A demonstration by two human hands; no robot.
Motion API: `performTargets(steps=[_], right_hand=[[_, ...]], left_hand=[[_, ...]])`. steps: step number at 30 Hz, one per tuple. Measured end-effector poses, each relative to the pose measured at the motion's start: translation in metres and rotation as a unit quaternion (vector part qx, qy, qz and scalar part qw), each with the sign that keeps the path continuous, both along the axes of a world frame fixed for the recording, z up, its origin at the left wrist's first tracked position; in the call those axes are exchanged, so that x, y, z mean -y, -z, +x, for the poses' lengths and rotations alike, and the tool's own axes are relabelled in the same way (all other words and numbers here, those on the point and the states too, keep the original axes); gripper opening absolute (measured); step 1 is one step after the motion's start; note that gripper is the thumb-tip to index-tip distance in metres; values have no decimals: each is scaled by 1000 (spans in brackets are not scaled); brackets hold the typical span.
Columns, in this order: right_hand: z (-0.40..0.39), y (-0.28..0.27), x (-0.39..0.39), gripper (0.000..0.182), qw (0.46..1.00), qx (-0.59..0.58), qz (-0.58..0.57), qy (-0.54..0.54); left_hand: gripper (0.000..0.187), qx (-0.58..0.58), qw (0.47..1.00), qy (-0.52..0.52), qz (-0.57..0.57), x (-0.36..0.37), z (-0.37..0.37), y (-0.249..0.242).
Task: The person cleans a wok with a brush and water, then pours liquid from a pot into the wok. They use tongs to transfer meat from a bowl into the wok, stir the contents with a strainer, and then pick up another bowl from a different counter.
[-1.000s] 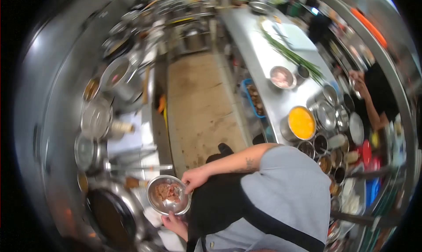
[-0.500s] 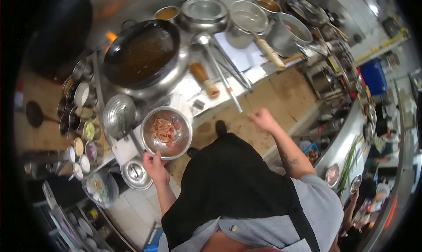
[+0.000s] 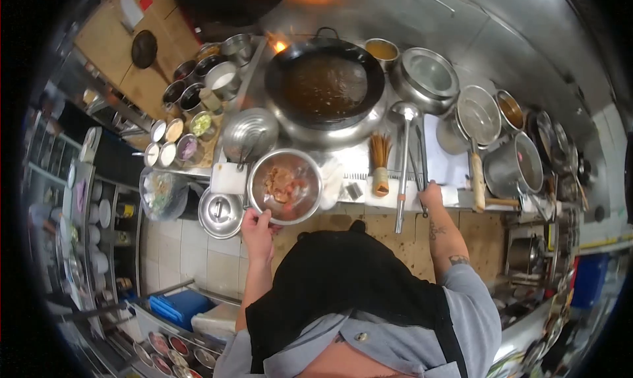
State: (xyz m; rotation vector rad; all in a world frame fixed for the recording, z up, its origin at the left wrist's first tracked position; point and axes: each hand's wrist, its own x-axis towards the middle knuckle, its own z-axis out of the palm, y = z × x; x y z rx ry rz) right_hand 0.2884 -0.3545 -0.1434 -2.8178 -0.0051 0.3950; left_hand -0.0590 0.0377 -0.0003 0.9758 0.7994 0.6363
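My left hand (image 3: 258,225) pinches the near rim of a steel mixing bowl (image 3: 315,193), with the thumb over the edge. Pieces of pinkish-brown meat (image 3: 282,185) lie in the bowl. My right hand (image 3: 431,195) is at the counter's front edge, its fingers curled at the lower end of a long dark metal tool (image 3: 420,157). Left of that hand lies a steel ladle (image 3: 405,157), its handle reaching past the counter edge. A bamboo brush (image 3: 380,174) lies further left.
A black wok (image 3: 359,122) of brownish liquid stands on the burner, with flame (image 3: 280,46) at its left. Steel pots (image 3: 455,135) and a wire strainer (image 3: 478,114) stand at right. Seasoning containers (image 3: 223,81) crowd the left. A lidded pot (image 3: 219,213) is beside the bowl.
My right hand has moved from the air beside the counter to the long dark tool. My left hand stays on the bowl's rim. The view has turned toward the stove.
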Motion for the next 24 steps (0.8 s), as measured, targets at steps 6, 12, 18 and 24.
performTargets(steps=[6,12,18,24], right_hand=[[23,13,13,54,996,-25,-26,-78],[22,8,13,50,994,-18,-80,-72],[26,-3,41,37,998,39,42,27],[-41,-75,10,52,947,226,173,148]], left_hand=[[19,9,999,-32,-11,11,38,-1],[20,-26,998,-52,1,14,47,3],[19,-30,998,-47,0,3,52,15],[16,-47,998,-18,39,-30,68,16]])
